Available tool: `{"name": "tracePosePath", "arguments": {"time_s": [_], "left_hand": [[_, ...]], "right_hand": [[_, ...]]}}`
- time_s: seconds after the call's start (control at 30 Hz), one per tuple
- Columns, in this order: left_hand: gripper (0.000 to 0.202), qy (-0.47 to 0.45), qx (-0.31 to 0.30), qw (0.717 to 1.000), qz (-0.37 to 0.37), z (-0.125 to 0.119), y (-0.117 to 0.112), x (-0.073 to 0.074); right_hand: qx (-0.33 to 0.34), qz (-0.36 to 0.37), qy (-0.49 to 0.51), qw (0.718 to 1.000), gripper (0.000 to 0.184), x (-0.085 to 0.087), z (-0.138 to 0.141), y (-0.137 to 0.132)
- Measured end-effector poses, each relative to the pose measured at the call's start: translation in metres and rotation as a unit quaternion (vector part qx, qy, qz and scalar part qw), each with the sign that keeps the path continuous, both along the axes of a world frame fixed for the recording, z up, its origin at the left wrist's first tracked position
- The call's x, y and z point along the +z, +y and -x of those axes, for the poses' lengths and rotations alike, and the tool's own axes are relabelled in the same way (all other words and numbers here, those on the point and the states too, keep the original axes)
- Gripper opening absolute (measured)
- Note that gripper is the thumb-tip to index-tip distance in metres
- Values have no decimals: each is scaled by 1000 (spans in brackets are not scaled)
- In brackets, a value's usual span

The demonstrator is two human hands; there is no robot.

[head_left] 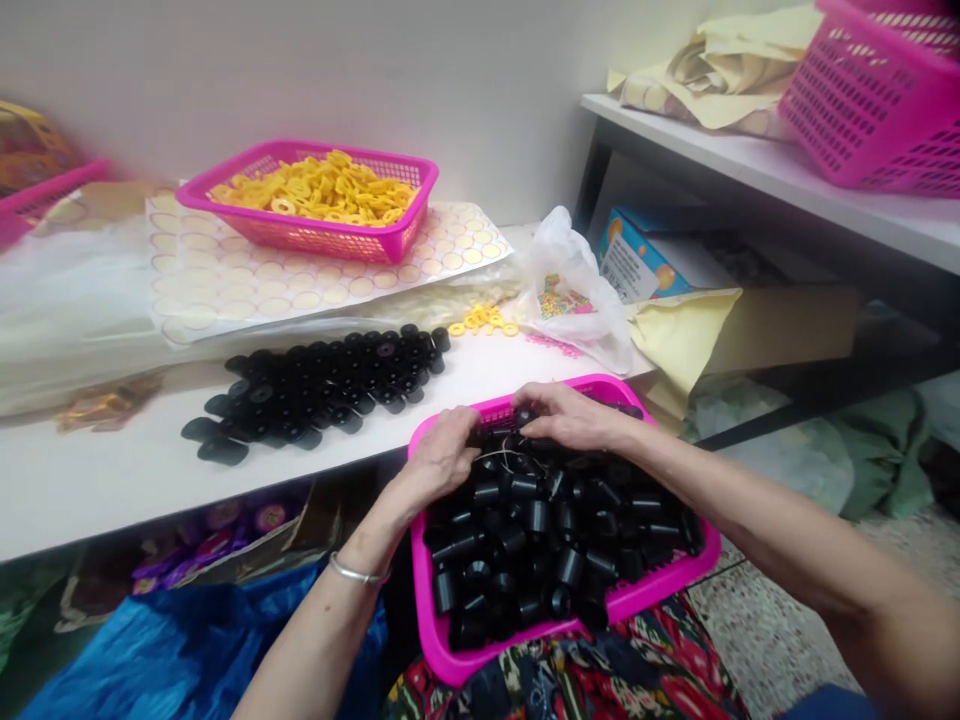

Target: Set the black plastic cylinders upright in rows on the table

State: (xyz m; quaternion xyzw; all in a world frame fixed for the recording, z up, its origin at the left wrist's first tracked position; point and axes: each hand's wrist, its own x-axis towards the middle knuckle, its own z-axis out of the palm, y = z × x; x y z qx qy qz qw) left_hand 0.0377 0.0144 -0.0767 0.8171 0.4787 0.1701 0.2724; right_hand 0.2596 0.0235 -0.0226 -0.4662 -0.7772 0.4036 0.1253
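Observation:
A pink plastic basket [442, 655] full of short black plastic cylinders [536, 517] rests on my lap. Over its far side, my right hand [566, 415] is closed, with a black cylinder [525, 412] at its fingertips. My left hand [448, 452] is closed at the far left rim; what its fingers hold is partly hidden, with something black beside them. A thin pale string [508, 452] curves between the two hands above the cylinders. On the white table [97, 485], many similar black cylinders [330, 385] stand in close rows left of the basket.
Behind the rows, a pink basket [409, 240] holds yellow plastic pieces [322, 188]. Loose yellow rings [484, 319] lie near a clear plastic bag [581, 250] of small coloured bits. A shelf [675, 145] with another pink basket [862, 95] is at right. Blue plastic [202, 640] lies below left.

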Motion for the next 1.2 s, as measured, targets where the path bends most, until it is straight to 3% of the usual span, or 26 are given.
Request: {"name": "tracePosePath", "arguments": {"time_s": [0.07,0.1,0.2,0.27,0.37,0.57,0.73,0.87,1.07,1.2], "left_hand": [[23,-180,72,975,108,0,-3,5],[29,-281,102,941,160,-1,-5,9],[42,-522,140,790,290,-13,-10,26],[39,-596,144,709,349,-21,-13,37],[32,-637,151,653,380,-30,-17,47],[32,-642,156,645,382,-36,-21,48],[36,-619,165,685,348,-35,-22,46],[39,-610,170,703,324,-35,-23,45],[41,-621,184,690,323,-38,-25,39],[40,-610,173,703,321,-37,-26,37]], "right_hand": [[-78,114,196,971,22,-1,-7,-9],[-106,152,265,946,24,-1,-8,-15],[-159,210,378,888,30,0,-7,-29],[-171,203,391,881,31,2,-2,-37],[-157,158,354,908,29,8,6,-45],[-141,52,264,953,31,13,16,-53],[-113,14,208,972,23,16,13,-53],[-111,27,157,981,20,21,10,-51],[-105,34,135,985,18,28,10,-50],[-110,104,160,976,14,28,10,-49]]}}
